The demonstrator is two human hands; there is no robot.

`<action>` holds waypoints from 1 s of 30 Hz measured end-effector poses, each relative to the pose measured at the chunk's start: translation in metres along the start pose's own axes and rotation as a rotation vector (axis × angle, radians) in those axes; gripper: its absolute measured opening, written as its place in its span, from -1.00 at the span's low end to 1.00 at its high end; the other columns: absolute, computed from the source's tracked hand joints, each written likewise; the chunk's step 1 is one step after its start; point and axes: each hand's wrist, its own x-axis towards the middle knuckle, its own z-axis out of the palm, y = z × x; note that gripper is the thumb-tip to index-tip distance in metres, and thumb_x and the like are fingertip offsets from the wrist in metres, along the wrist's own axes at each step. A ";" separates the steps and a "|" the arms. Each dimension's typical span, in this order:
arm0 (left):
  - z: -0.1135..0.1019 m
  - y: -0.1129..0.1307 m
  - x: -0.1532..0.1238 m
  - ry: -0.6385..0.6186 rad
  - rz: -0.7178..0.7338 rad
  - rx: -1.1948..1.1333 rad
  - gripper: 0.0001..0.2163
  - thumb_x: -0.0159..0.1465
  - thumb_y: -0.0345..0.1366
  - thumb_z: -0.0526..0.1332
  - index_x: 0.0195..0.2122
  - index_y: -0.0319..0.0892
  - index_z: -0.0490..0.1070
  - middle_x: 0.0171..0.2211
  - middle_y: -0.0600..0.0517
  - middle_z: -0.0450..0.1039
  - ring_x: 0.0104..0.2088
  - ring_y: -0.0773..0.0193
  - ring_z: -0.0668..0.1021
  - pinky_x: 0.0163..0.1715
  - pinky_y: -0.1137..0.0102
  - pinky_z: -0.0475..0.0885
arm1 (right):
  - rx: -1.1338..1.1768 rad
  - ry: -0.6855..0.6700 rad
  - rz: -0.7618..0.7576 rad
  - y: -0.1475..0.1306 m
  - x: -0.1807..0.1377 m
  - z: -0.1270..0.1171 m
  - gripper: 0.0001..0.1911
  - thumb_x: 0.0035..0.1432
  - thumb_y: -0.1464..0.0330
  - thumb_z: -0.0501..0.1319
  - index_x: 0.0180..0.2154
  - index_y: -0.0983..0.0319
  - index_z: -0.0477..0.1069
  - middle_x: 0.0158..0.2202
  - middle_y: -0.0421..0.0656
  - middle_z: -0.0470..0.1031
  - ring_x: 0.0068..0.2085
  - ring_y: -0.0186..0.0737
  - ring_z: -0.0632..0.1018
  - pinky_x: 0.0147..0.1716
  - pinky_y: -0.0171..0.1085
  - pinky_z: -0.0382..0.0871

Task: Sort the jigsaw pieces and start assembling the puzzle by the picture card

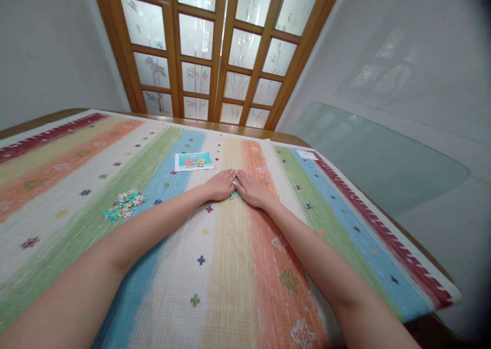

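Observation:
My left hand [221, 184] and my right hand [249, 188] lie side by side on the striped tablecloth, their fingertips meeting at the far end. Fingers on both are stretched out and flat. Between and under the palms a few teal jigsaw puzzle pieces [235, 195] peek out; the hands cover most of whatever is there. To the left, beyond my left forearm, a heap of loose jigsaw pieces [125, 204] in teal and cream sits on the cloth. Just past my left hand lies a small picture card [194, 161] with a pink and a yellow cartoon figure on teal.
The striped tablecloth [230, 267] covers a wooden table. A small white paper [307, 155] rests near its far right corner. Wooden doors with frosted panes [197, 37] stand behind the table. A pale glass panel [368, 154] is at the right by the wall.

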 end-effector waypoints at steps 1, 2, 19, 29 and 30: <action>-0.001 0.004 -0.010 0.000 -0.005 -0.008 -0.41 0.43 -0.18 -0.18 0.38 -0.47 0.04 0.41 -0.30 -0.02 0.42 0.07 0.09 0.38 0.21 -0.04 | 0.021 -0.004 -0.021 -0.007 -0.006 0.002 -0.29 0.36 0.01 -0.04 0.35 0.30 0.17 0.41 0.04 0.09 0.43 -0.02 0.11 0.41 0.02 -0.09; -0.001 0.008 -0.020 0.000 -0.012 -0.016 -0.41 0.44 -0.17 -0.18 0.38 -0.47 0.03 0.41 -0.31 -0.02 0.42 0.06 0.09 0.38 0.18 -0.03 | 0.042 -0.010 -0.041 -0.014 -0.012 0.004 -0.27 0.35 -0.01 -0.04 0.35 0.30 0.17 0.41 0.05 0.09 0.43 -0.01 0.11 0.41 0.04 -0.09; -0.032 0.012 -0.158 0.078 -0.048 -0.182 -0.47 0.48 -0.08 -0.09 0.34 -0.32 0.12 0.38 -0.24 0.12 0.39 0.11 0.18 0.39 0.16 0.08 | 0.450 -0.041 -0.172 -0.113 -0.042 0.022 -0.41 0.35 0.05 0.05 0.27 0.20 0.32 0.33 0.03 0.28 0.35 -0.03 0.28 0.37 0.07 0.04; -0.044 0.000 -0.169 0.186 -0.050 -0.180 -0.48 0.41 -0.10 0.13 0.31 -0.25 0.16 0.36 -0.22 0.16 0.35 0.03 0.24 0.34 0.09 0.18 | 0.725 0.294 0.036 -0.085 -0.042 0.006 -0.64 0.25 0.34 0.12 0.06 0.15 0.48 0.04 -0.06 0.57 0.08 -0.14 0.54 0.16 -0.03 0.36; -0.046 -0.003 -0.170 0.212 -0.038 -0.173 -0.52 0.42 -0.12 0.12 0.28 -0.24 0.21 0.31 -0.21 0.24 0.31 0.04 0.29 0.31 0.09 0.23 | 0.694 0.290 0.021 -0.084 -0.042 0.003 -0.65 0.23 0.35 0.14 0.03 0.15 0.50 0.03 -0.06 0.56 0.05 -0.14 0.55 0.11 -0.05 0.39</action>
